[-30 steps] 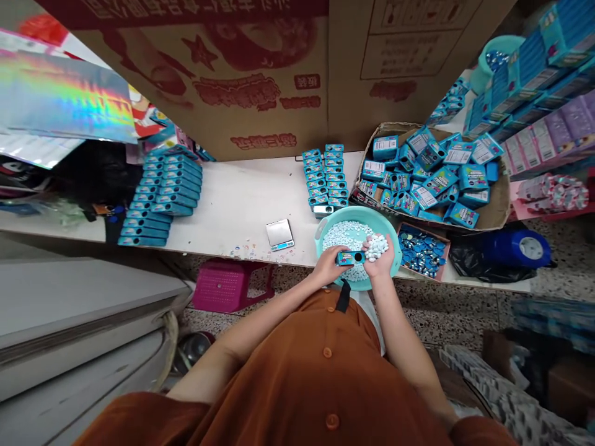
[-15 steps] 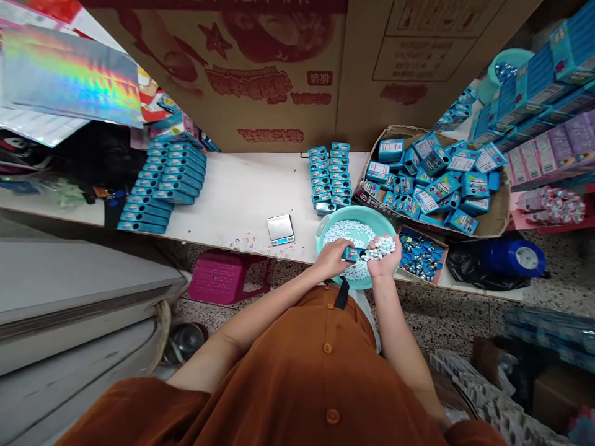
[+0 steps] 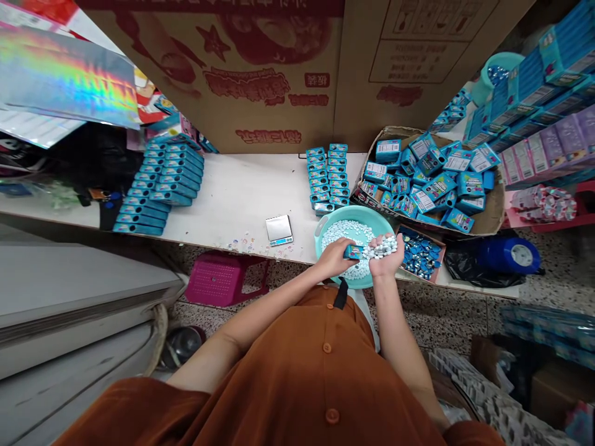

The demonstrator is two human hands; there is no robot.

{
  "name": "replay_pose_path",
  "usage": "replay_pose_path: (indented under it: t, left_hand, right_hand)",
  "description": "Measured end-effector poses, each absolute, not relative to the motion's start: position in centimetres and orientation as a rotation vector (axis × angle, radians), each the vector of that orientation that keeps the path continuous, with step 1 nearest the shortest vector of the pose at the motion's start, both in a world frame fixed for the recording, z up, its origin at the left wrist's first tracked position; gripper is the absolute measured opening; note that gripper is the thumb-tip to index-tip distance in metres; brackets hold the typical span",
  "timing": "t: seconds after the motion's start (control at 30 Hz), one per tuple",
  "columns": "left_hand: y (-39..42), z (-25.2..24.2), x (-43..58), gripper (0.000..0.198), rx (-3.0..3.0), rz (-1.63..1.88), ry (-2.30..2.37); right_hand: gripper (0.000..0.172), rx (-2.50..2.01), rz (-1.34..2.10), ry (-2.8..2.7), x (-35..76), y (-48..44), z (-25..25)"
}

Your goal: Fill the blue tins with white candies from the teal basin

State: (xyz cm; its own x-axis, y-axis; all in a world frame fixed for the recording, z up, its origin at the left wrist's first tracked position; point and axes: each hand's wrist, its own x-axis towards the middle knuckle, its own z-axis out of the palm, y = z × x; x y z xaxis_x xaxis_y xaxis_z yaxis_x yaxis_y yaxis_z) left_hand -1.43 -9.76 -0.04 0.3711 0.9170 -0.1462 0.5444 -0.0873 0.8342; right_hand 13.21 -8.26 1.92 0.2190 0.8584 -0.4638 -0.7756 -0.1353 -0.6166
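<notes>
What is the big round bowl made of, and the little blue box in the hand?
The bowl looks like smooth turquoise plastic: one even colour, thick moulded rim. The little blue box in the left hand looks like glossy printed metal or plastic; it is too small to tell.

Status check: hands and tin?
Left hand grips blue tin. Right hand cupped, heaped with white tablets, against the tin. Both over teal basin; nothing blocking.
</notes>
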Motion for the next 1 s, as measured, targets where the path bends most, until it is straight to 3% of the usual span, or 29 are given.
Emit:
replay_pose_path:
  t: [1.0]
  left_hand:
    - [-9.4,1.3,-1.4,0.042,1.792,0.583,1.299]
  right_hand:
    - [0.031,-1.108,1.228,-0.293,12.1,-7.7,3.3]
